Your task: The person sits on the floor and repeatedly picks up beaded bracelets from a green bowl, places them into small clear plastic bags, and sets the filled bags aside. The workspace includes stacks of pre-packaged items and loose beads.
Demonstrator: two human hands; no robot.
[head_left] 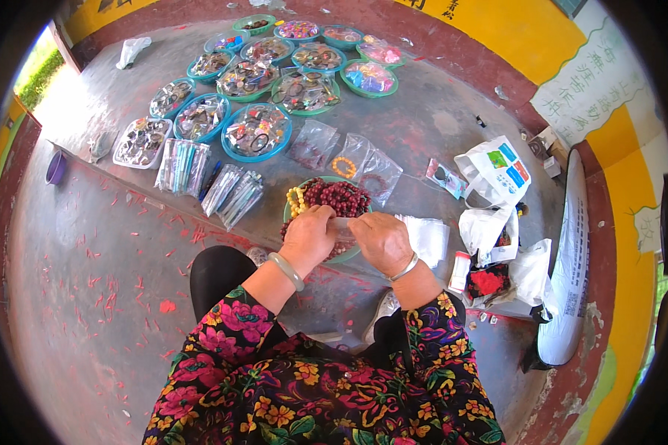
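My left hand [309, 239] and my right hand [384, 241] are close together, each pinching one side of a small clear plastic bag [342, 228]. The bag's contents, if any, I cannot make out. Right below it stands a green bowl [343, 257] heaped with dark red bead bracelets [338, 196]. A string of yellow beads [297, 199] lies at the bowl's left side, partly behind my left hand. Beyond the bowl, clear bags lie flat on the floor, one with an orange bead bracelet [344, 166] inside. To the right of my right hand sits a stack of clear bags [427, 239].
Several basins of bagged trinkets [257, 132] spread over the far left floor. Bundles of wrapped pens [232, 193] lie nearer. At right are white shopping bags [497, 174], a white tub with a red lid [459, 271], and a long silvery board [569, 274] against the wall.
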